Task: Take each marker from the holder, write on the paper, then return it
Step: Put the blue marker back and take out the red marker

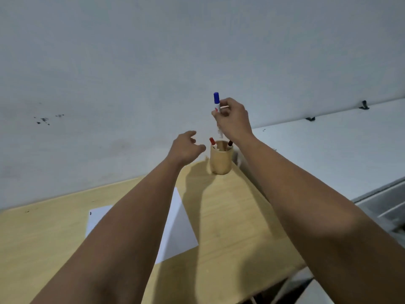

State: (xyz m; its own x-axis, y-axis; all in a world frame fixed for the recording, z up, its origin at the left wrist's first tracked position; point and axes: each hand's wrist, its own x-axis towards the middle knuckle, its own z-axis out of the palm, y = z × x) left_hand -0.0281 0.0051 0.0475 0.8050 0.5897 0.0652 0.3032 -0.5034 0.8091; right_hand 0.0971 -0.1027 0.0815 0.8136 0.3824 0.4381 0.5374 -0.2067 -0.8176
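Observation:
A round wooden holder (pixel 221 161) stands at the far right corner of the wooden table (pixel 236 216). A red-capped marker (pixel 212 141) and a dark-capped marker (pixel 230 143) stick up out of it. My right hand (pixel 233 120) is above the holder, gripping a blue-capped marker (pixel 216 101) upright, cap on top. My left hand (pixel 186 148) hovers just left of the holder, fingers loosely curled, holding nothing. A white sheet of paper (pixel 177 227) lies on the table, partly hidden under my left forearm.
A grey wall with dark marks (pixel 43 120) rises right behind the table. To the right runs a white ledge (pixel 328 150) with small black brackets (pixel 310 118). The table's right edge drops off beside my right forearm.

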